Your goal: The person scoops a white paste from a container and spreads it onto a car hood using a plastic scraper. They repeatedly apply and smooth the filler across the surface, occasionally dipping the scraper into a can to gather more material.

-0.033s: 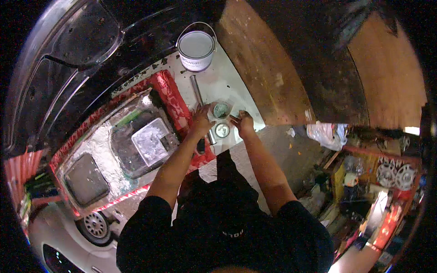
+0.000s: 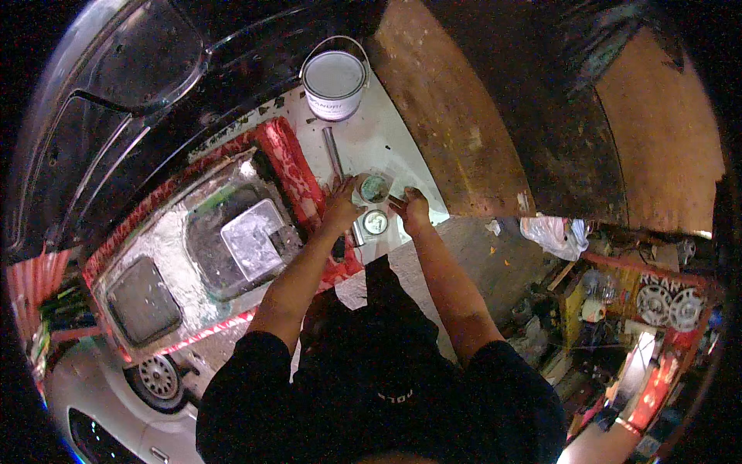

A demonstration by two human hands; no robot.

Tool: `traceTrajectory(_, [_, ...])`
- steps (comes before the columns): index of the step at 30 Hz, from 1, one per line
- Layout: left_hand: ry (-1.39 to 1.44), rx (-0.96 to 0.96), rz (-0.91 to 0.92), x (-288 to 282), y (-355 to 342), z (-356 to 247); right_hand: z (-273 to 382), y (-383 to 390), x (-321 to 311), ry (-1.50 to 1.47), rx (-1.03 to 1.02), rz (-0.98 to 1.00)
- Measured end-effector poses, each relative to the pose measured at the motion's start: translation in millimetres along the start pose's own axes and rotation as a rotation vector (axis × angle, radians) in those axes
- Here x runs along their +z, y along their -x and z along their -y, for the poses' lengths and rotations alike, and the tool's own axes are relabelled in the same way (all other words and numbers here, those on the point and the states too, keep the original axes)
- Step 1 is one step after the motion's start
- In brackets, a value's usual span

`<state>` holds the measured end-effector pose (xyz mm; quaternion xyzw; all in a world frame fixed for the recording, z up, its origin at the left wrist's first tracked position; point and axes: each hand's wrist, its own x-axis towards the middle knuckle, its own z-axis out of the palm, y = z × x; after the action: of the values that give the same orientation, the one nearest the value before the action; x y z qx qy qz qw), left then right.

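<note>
My left hand (image 2: 341,209) is at the left side of a small clear cup (image 2: 375,189) with pale green stuff in it. Its thumb and index finger flank the cup, while the other fingers spread toward the metal tube (image 2: 332,151). Just below the cup lies a small round tin or lid (image 2: 376,223), silvery inside. My right hand (image 2: 413,206) is closed, pinching a thin dark stick-like thing (image 2: 396,202) that points at the cup; its exact kind is too small to tell. All this stands on a white board (image 2: 390,131).
A white paint can (image 2: 334,104) with a wire handle stands at the board's far end. On the left lies a red-edged panel (image 2: 282,147) bearing a clear square tray (image 2: 251,240). Brown boards (image 2: 456,116) lean along the right. A car wheel (image 2: 158,379) shows at lower left.
</note>
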<state>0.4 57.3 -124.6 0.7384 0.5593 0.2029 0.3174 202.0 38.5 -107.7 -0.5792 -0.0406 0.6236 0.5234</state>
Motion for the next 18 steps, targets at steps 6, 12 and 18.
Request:
traceTrajectory(6, [0.119,-0.019,-0.052,20.3,-5.8,-4.5,8.3,-22.7,-0.7,0.200,0.029,0.089])
traceTrajectory(12, [0.485,-0.035,-0.157,-7.7,6.4,-31.1,58.8,25.8,32.5,0.247,-0.100,0.240])
traceTrajectory(18, [0.898,0.134,-0.163,-72.3,31.6,-30.0,91.0,101.5,83.2,0.299,-0.158,0.361])
